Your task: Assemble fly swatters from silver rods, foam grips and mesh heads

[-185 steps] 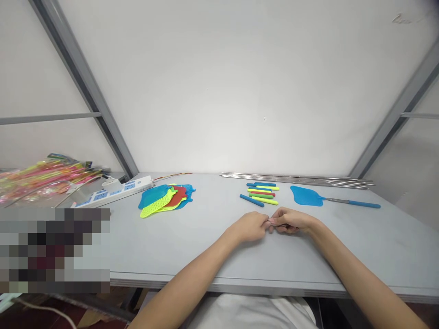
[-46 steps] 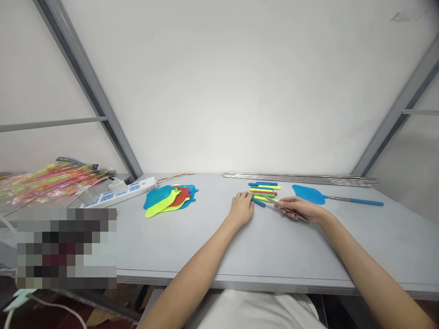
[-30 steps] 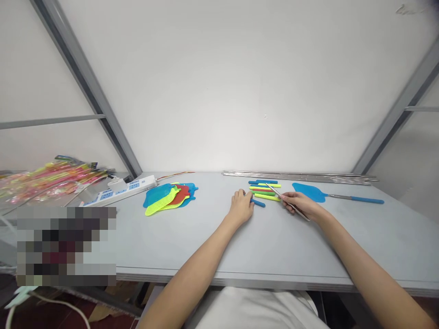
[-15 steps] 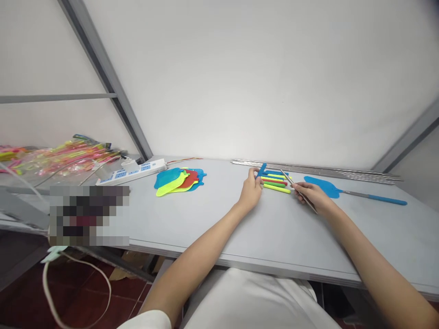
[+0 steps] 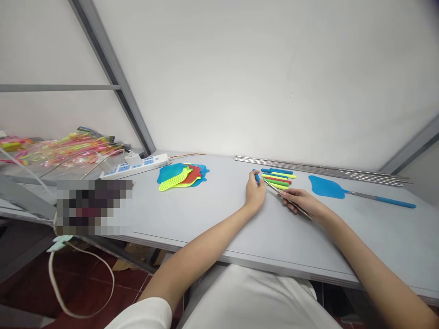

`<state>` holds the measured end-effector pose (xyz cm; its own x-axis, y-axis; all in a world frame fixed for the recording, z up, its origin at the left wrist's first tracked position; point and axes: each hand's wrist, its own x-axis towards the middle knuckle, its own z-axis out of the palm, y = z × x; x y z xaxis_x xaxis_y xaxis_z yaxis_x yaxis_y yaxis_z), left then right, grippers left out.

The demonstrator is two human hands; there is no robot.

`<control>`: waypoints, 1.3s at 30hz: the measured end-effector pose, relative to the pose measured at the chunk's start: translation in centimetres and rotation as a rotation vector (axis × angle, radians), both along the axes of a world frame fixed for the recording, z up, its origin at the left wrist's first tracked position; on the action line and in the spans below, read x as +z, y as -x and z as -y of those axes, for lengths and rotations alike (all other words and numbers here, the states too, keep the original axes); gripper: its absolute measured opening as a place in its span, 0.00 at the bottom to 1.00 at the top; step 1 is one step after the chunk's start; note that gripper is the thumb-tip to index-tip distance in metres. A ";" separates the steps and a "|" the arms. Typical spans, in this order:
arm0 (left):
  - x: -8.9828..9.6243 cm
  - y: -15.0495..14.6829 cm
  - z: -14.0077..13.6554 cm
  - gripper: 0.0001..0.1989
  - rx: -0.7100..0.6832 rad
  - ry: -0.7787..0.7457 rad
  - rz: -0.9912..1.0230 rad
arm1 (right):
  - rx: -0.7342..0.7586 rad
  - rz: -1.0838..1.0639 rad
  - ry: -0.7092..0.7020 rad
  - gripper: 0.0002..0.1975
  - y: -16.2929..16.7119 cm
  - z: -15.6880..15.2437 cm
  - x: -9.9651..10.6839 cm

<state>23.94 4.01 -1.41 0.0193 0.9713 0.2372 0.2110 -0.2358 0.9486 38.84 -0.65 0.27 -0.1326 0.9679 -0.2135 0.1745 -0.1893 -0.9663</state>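
My left hand [image 5: 255, 195] is closed around a blue handle grip [image 5: 256, 176], whose top end sticks out above the fingers. In my right hand [image 5: 299, 202] is a thin metal rod [image 5: 273, 187], slanting up to the left. The rod's upper end reaches my left hand beside the grip; whether it sits inside the grip is hidden by my fingers. Just beyond my hands lie several loose handle grips [image 5: 279, 175] in blue, yellow, red and green. Right of them rests a blue fly swatter [image 5: 327, 187] with a metal shaft and blue handle.
Several metal rods [image 5: 322, 169] lie along the wall. Left on the table [image 5: 206, 217] is a pile of swatter heads [image 5: 171, 174], with a white power strip [image 5: 135, 167] behind it. Plastic-wrapped swatters [image 5: 78, 148] lie further left. A blurred patch hides the table's left front.
The blue grip has turned in my left hand and now tilts the other way. My right hand has brought the rod left and down, so its tip meets the left hand.
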 end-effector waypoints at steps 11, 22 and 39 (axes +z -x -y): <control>0.6 0.5 -0.3 0.14 0.086 -0.075 -0.076 | -0.005 0.019 -0.020 0.16 -0.2 -0.1 -0.1; 0.8 1.0 0.3 0.13 -0.038 -0.172 -0.539 | -0.114 0.028 -0.076 0.15 -0.7 -0.4 -0.6; 5.6 7.9 -4.2 0.18 0.018 -0.293 -0.523 | -0.158 -0.028 -0.015 0.13 -0.4 -0.3 -0.2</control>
